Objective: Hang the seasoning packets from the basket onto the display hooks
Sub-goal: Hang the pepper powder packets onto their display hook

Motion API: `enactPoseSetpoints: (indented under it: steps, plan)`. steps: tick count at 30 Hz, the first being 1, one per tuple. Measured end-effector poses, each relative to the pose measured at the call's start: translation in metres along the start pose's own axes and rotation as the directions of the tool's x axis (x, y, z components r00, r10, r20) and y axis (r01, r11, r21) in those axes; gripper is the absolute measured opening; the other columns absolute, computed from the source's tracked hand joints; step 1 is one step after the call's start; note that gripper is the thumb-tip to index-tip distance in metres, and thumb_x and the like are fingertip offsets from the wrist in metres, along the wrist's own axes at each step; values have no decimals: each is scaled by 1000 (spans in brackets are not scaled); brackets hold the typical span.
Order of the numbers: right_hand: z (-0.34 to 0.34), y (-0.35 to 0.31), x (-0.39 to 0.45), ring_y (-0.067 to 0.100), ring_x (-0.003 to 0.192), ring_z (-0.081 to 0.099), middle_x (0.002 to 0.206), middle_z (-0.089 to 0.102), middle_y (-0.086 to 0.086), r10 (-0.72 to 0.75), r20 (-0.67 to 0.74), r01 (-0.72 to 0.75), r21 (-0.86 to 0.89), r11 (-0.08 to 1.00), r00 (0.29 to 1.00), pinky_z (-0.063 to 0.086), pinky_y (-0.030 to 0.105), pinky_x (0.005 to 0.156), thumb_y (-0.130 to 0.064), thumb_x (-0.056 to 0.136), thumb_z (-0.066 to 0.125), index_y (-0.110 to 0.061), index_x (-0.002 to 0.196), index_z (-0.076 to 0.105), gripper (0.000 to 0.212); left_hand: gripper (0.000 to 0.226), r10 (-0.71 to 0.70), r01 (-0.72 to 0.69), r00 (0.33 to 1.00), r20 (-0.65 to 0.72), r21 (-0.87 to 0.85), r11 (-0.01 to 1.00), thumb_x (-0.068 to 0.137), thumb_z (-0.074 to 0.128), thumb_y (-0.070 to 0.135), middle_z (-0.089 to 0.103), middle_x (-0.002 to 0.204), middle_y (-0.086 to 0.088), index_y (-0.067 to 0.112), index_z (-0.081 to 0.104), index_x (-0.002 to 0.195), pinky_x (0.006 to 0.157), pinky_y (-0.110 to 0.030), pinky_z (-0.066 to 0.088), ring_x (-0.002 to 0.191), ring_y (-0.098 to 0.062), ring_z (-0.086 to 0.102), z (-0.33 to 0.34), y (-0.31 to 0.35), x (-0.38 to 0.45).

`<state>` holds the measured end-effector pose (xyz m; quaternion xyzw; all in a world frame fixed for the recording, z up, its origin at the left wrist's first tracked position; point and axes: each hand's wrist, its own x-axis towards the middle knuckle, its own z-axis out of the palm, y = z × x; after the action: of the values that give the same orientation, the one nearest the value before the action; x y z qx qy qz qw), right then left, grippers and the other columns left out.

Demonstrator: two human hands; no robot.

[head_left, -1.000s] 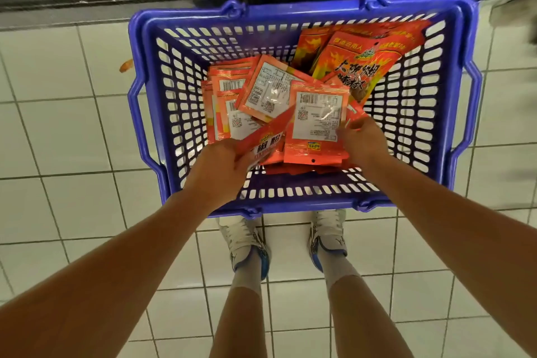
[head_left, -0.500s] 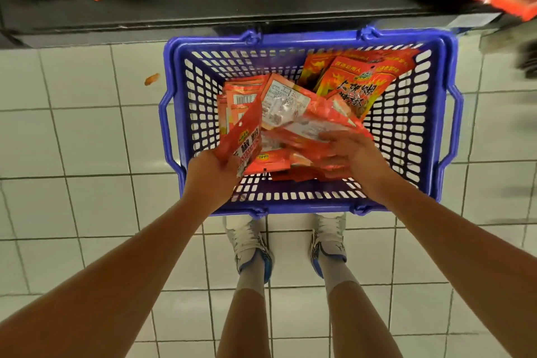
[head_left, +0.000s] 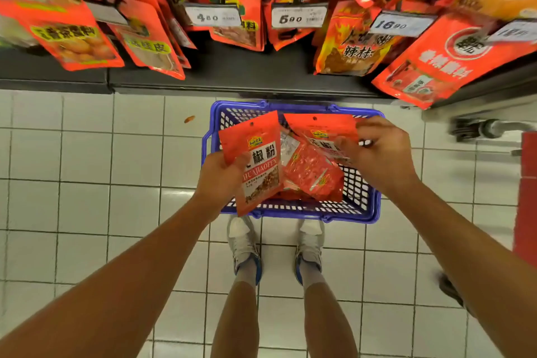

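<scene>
On the white tiled floor point(head_left: 87, 206), crossed by dark grout lines, a blue plastic basket point(head_left: 363, 206) with perforated walls stands directly in front of the person's two shoes point(head_left: 244, 244). Beyond the basket, a dark shelf base point(head_left: 232, 73) runs the full width of the view. Above that base, red and orange hanging packets point(head_left: 343, 46) crowd the display, with white price tags point(head_left: 299, 17) mounted in front of them. A small orange scrap point(head_left: 189, 119) lies on a tile left of the basket. At the right edge, a grey metal fitting point(head_left: 491, 128) and a red panel point(head_left: 527, 197) are partly visible.

The left hand point(head_left: 220, 177) grips one seasoning packet point(head_left: 255, 163) by its left edge, front face up, held over the basket's left side. The right hand point(head_left: 377, 154) grasps a bundle of packets point(head_left: 313, 163) over the basket's middle, fingers curled over the top packet. Both sets are raised above the basket.
</scene>
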<state>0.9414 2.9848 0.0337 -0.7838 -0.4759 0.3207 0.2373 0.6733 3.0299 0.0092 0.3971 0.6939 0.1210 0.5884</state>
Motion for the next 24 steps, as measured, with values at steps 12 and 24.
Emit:
enactPoseSetpoints:
  steps: [12, 24]
  plan:
    - [-234, -221, -58, 7, 76, 69, 81, 76, -12, -39, -243, 176, 574, 800, 969, 56, 33, 76, -33, 78, 76, -32, 82, 73, 5, 10, 331, -279, 942, 48, -434, 857, 80, 73, 36, 79, 94, -5, 33, 80, 87, 68, -37, 60, 83, -21, 77, -63, 238, -200]
    - [-443, -412, -107, -7, 64, 60, 71, 71, -24, -342, -506, 598, 530, 601, 792, 51, 18, 64, -22, 79, 71, -33, 77, 74, 11, 11, 692, -711, 684, -232, -424, 561, 90, 71, 16, 79, 91, 2, 23, 78, 92, 82, -53, 60, 82, -17, 73, -144, 446, -409]
